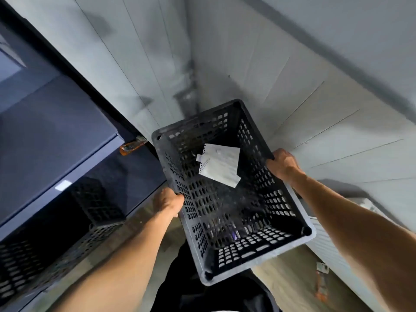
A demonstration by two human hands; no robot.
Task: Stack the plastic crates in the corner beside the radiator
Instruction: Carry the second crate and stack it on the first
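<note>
Step in hand: carrying. The corner (191, 86) lies ahead, with the radiator (331, 246) at lower right. The crate (195, 199) is in the air before the corner, tilted, open side up. My left hand (167, 202) grips its left rim and my right hand (282, 164) its right rim. Loose paper (221, 165) lies inside. Next: lower it level into the corner beside the radiator.

Arms outstretched, left hand (167, 202) gripping crate (193, 192), right hand (282, 164) likewise
</note>
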